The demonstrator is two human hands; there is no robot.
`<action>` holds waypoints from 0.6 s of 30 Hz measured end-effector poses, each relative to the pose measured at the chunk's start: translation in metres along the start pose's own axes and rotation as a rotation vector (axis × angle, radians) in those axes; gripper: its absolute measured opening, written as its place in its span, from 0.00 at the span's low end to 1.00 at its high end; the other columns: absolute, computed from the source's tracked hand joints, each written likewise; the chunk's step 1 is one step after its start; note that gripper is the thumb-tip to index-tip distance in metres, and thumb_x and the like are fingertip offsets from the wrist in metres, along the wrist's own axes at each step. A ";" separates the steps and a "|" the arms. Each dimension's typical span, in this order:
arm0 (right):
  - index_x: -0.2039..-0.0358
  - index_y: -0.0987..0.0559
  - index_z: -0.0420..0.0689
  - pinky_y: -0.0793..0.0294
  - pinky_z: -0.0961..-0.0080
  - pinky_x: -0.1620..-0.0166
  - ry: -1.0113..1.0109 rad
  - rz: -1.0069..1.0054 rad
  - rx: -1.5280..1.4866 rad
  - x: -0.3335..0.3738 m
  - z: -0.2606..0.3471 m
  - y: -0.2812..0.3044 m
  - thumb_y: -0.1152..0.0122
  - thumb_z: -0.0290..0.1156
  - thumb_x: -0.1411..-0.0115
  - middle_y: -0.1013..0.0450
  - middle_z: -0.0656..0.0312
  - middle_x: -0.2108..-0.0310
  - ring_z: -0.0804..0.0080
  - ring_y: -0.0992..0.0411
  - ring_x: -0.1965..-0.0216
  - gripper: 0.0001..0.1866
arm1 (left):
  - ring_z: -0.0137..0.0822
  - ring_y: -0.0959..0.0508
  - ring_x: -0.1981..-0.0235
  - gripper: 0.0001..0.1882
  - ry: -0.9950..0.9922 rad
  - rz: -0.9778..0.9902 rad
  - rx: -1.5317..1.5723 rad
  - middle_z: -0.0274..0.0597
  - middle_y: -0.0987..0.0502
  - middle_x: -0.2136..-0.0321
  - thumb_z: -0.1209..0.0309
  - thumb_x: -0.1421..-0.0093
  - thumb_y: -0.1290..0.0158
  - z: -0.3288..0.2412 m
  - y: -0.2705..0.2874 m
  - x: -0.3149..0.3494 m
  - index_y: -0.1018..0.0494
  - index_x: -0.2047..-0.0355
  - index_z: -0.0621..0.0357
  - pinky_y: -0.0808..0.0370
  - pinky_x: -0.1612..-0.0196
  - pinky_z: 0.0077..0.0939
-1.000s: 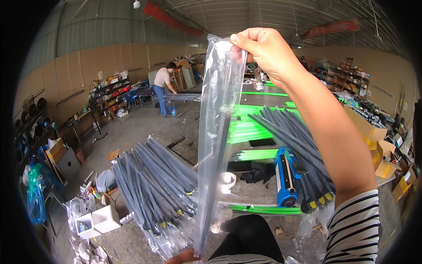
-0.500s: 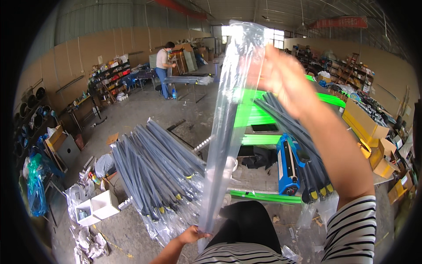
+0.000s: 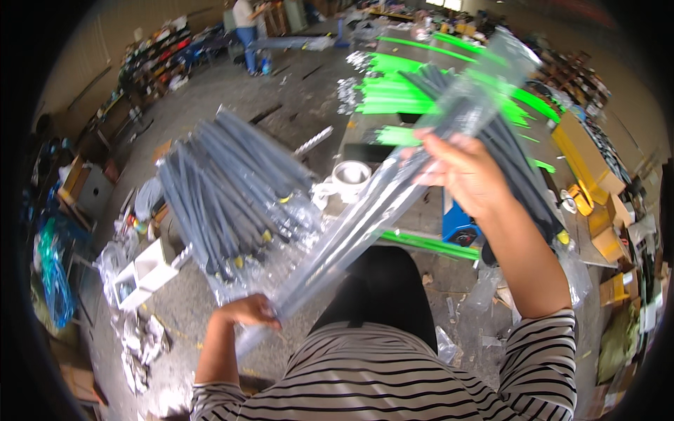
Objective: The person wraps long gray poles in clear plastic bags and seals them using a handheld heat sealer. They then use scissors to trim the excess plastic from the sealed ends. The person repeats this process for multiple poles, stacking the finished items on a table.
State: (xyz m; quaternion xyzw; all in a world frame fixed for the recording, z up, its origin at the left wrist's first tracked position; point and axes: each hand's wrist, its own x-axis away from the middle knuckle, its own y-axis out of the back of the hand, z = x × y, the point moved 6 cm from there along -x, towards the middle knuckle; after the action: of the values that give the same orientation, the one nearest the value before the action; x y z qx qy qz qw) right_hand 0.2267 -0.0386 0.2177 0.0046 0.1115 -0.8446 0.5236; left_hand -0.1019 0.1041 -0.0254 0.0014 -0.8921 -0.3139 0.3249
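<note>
A long clear plastic sleeve (image 3: pixel 354 224) with dark grey strips inside slants across in front of me, its far end blurred and raised to the right. My right hand (image 3: pixel 460 168) is closed round its upper part. Lower down on the left, my left hand (image 3: pixel 246 311) grips the sleeve near its bottom end. To the left lies a broad pile of dark strips in clear sleeves (image 3: pixel 225 182), several with yellow spots near their ends. More dark strips (image 3: pixel 516 158) lie beyond my right hand, and my right arm partly covers a blue box-shaped device (image 3: pixel 460 228).
Bright green strips (image 3: pixel 397 88) lie on the table behind the sleeve. A white ring-shaped roll (image 3: pixel 351 175) stands beside it. Cardboard boxes (image 3: pixel 586 158) line the right, and white open boxes (image 3: pixel 144 274) sit on the floor at left. Another person (image 3: pixel 246 35) stands far back.
The sleeve has tipped from nearly upright to a slant toward the right. My right hand has come down and closed on it; my left hand has moved left and up. The view has tilted down.
</note>
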 end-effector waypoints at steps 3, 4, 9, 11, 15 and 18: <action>0.64 0.29 0.38 0.29 0.68 0.61 -0.002 -0.111 -0.161 0.012 -0.012 0.021 0.47 0.34 0.46 0.29 0.54 0.68 0.69 0.30 0.71 0.13 | 0.38 0.25 0.69 0.16 -0.131 -0.493 -0.068 0.44 0.24 0.70 0.67 0.58 0.39 -0.015 0.069 0.055 0.25 0.69 0.62 0.31 0.64 0.26; 0.63 0.30 0.38 0.30 0.67 0.59 0.030 -0.146 -0.218 0.021 -0.013 0.030 0.49 0.33 0.44 0.29 0.53 0.66 0.69 0.30 0.69 0.13 | 0.41 0.25 0.69 0.14 -0.213 -0.902 -0.177 0.46 0.24 0.73 0.70 0.58 0.41 -0.036 0.094 0.078 0.26 0.70 0.62 0.30 0.64 0.27; 0.56 0.36 0.34 0.41 0.67 0.47 0.064 -0.097 -0.584 0.038 -0.044 0.064 0.59 0.29 0.40 0.34 0.50 0.57 0.64 0.36 0.54 0.14 | 0.33 0.25 0.75 0.08 -0.636 -1.369 0.485 0.43 0.25 0.78 0.72 0.51 0.47 -0.070 0.077 0.098 0.28 0.71 0.65 0.30 0.68 0.23; 0.56 0.35 0.32 0.41 0.70 0.46 0.114 0.157 -0.691 0.044 -0.054 0.077 0.59 0.29 0.40 0.35 0.49 0.55 0.63 0.38 0.51 0.15 | 0.32 0.25 0.69 0.19 -0.524 -1.026 1.021 0.44 0.24 0.72 0.64 0.46 0.48 -0.073 0.056 0.034 0.31 0.62 0.69 0.29 0.63 0.21; 0.57 0.36 0.27 0.36 0.73 0.48 0.094 -0.320 -0.644 0.057 -0.087 0.128 0.56 0.30 0.41 0.35 0.45 0.56 0.61 0.35 0.54 0.17 | 0.35 0.26 0.66 0.27 -0.725 -0.993 1.922 0.46 0.29 0.66 0.54 0.45 0.53 -0.056 0.093 -0.009 0.37 0.61 0.72 0.31 0.55 0.29; 0.57 0.36 0.27 0.35 0.73 0.48 0.053 -0.514 -0.563 0.069 -0.089 0.130 0.54 0.32 0.42 0.35 0.44 0.56 0.61 0.34 0.55 0.19 | 0.38 0.27 0.64 0.21 -0.952 -1.007 2.032 0.42 0.29 0.74 0.57 0.44 0.54 -0.031 0.118 -0.034 0.36 0.68 0.67 0.30 0.57 0.31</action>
State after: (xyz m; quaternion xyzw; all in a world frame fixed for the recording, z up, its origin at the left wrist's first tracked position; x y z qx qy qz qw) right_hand 0.3009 -0.1382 0.0986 -0.1455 0.3501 -0.8843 0.2725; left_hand -0.0332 0.1888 0.0396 0.4832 -0.6609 0.4637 -0.3389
